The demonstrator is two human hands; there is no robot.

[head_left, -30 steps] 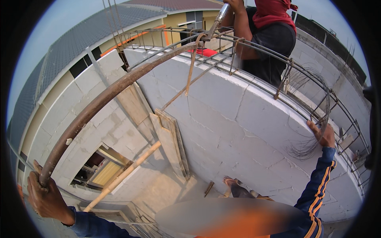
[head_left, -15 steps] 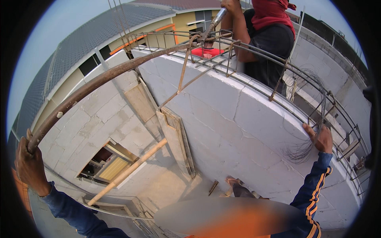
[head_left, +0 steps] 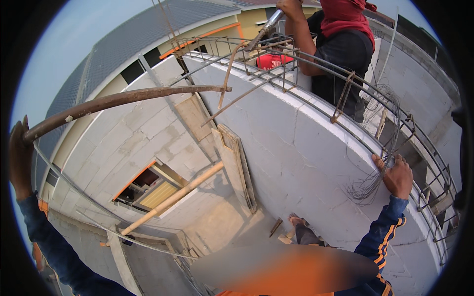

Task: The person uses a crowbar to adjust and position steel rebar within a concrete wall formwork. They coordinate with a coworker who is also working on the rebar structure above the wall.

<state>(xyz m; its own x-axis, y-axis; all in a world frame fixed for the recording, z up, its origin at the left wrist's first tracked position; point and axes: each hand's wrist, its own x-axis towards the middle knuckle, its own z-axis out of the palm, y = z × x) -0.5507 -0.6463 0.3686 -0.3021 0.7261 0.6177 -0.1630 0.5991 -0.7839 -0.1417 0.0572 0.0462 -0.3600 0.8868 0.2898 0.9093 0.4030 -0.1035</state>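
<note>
My left hand [head_left: 19,158], at the far left, is closed around the thick end of a long brown metal bar [head_left: 108,101]. The bar's flattened far end reaches a bent rusty rebar piece [head_left: 227,74], which hangs off the rebar cage [head_left: 340,74]; whether they touch, I cannot tell. At the wall's top edge, my right hand [head_left: 398,177] is closed on a bundle of thin tie wire [head_left: 365,190], beside the cage rods. Its fingertips are partly hidden by the wire. The cage runs along the top of the grey block wall [head_left: 316,143].
Across the wall, a co-worker in a dark shirt [head_left: 340,59] grips a metal tube [head_left: 271,22] over the cage; a person in red [head_left: 271,61] is lower behind. Boards [head_left: 234,163] lean on the wall. A wooden pole [head_left: 173,197] slants past a window opening. My foot [head_left: 297,220] shows below.
The brown bar's far end has dropped away from the cage's top rods, down along the bent rebar piece. My left hand has moved left and up. The view has shifted; my right hand stays at the wire.
</note>
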